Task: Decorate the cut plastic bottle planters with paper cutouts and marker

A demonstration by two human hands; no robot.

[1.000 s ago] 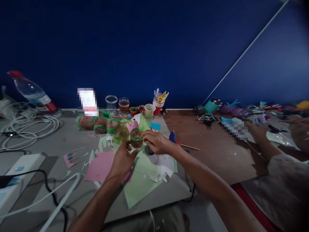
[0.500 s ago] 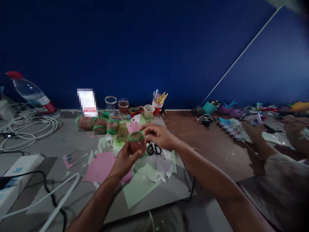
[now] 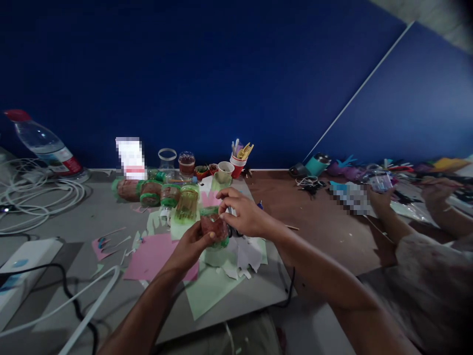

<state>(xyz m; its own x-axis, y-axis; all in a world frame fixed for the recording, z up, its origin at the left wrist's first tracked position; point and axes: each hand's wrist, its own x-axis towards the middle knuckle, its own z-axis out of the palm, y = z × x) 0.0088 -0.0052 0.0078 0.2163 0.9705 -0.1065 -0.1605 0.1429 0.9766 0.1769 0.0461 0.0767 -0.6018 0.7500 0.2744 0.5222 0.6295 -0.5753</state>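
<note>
My left hand (image 3: 192,242) is closed around a small brown-painted cup (image 3: 215,226) with green bands at its top and bottom, tilted above the papers. Against the cup's near side, my right hand (image 3: 246,211) pinches something thin and pale, too small to name. Pink cut paper (image 3: 210,198) shows just behind the cup. A clear, green-tinted cup (image 3: 186,203) stands to the left of it. Beneath the hands lie a pale green sheet (image 3: 210,291), torn white paper (image 3: 249,254) and a pink sheet (image 3: 155,256). My right hand mostly covers the scissors.
Several brown-and-green painted containers (image 3: 151,193) line the back left. Behind are paper cups (image 3: 225,170) and a cup of plastic cutlery (image 3: 240,160). A bottle (image 3: 48,148), coiled cables (image 3: 48,197) and a power strip (image 3: 29,271) occupy the left. A co-worker's arms (image 3: 395,222) work at right.
The cup has tipped, so its brown side faces me more and its opening less. My right fingers have shifted from its rim to its side. The view has turned slightly.
</note>
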